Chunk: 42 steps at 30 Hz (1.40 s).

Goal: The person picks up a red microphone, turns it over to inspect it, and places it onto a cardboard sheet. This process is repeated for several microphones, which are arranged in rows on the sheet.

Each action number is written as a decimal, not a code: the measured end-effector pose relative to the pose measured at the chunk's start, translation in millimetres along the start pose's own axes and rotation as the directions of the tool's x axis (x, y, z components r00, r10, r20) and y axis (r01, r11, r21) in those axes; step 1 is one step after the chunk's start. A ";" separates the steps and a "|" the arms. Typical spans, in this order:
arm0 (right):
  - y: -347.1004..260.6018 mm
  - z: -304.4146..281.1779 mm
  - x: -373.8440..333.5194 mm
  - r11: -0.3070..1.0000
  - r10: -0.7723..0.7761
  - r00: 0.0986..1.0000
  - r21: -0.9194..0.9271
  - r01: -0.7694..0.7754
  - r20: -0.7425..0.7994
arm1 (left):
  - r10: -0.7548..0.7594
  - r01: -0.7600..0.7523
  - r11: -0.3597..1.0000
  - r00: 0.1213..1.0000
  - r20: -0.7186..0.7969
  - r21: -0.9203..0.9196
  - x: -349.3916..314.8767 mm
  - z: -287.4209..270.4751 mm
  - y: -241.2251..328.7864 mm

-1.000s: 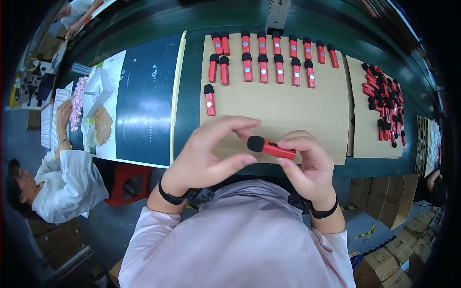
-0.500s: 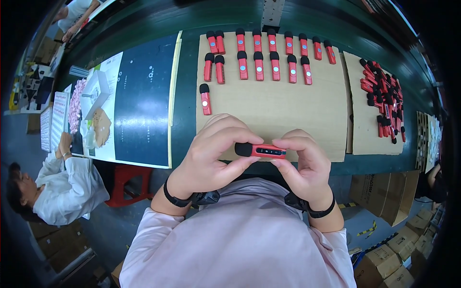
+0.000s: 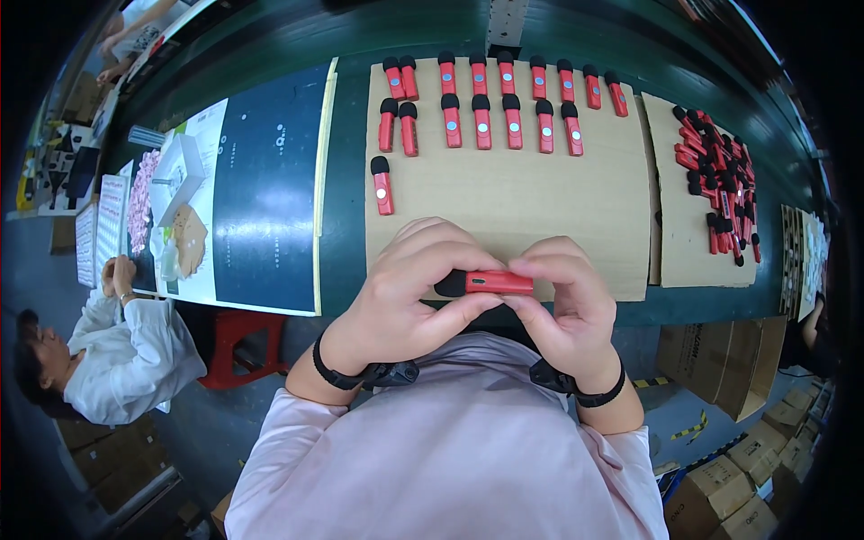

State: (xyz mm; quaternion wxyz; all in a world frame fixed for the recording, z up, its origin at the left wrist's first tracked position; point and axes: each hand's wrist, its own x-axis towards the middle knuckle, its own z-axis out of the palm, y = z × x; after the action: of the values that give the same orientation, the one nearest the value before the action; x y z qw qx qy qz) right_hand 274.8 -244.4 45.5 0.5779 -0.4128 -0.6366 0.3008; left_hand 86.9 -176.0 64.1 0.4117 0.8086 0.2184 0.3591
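A small red oblong microphone [image 3: 498,283] with a black foam cap [image 3: 450,284] lay crosswise, fingers of the left hand [image 3: 400,295] clamped near its cap, the right hand's [image 3: 573,295] on its bare end, near a brown cardboard sheet [image 3: 531,202] on the green counter [image 3: 349,180].

Red stool [image 3: 230,337] nr co-worker [image 3: 135,355], cardbd boxes [image 3: 706,495] btm R.

wide fisheye view from head height, steeply downward, near the green worktable [image 3: 349,189]

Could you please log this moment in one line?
Left hand, right hand: holding red bar-shaped microphone with black foam cap; beyond: similar microphones on brown cardboard sheet
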 end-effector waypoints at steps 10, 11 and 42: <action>-1.4 -1.3 -8.0 0.997 0.070 0.997 0.033 -0.070 0.021 | 0.132 -0.130 0.991 0.990 -0.057 0.037 0.9 2.5 -2.7; -1.7 -0.8 -8.0 0.997 0.072 0.997 0.026 -0.072 0.019 | 0.140 -0.139 0.990 0.987 -0.072 0.026 0.6 3.1 -3.1; 30.8 61.5 57.8 0.689 0.134 0.886 -0.685 0.238 0.443 | -0.075 0.155 0.795 0.985 -0.158 0.587 -34.1 -53.0 -77.2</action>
State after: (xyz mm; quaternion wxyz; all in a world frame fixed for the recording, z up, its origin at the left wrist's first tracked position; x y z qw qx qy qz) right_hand 220.2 -173.4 37.9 0.2089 -0.5042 -0.8323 0.0973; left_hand 20.1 -127.5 8.3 0.1426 0.8578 0.3946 0.2970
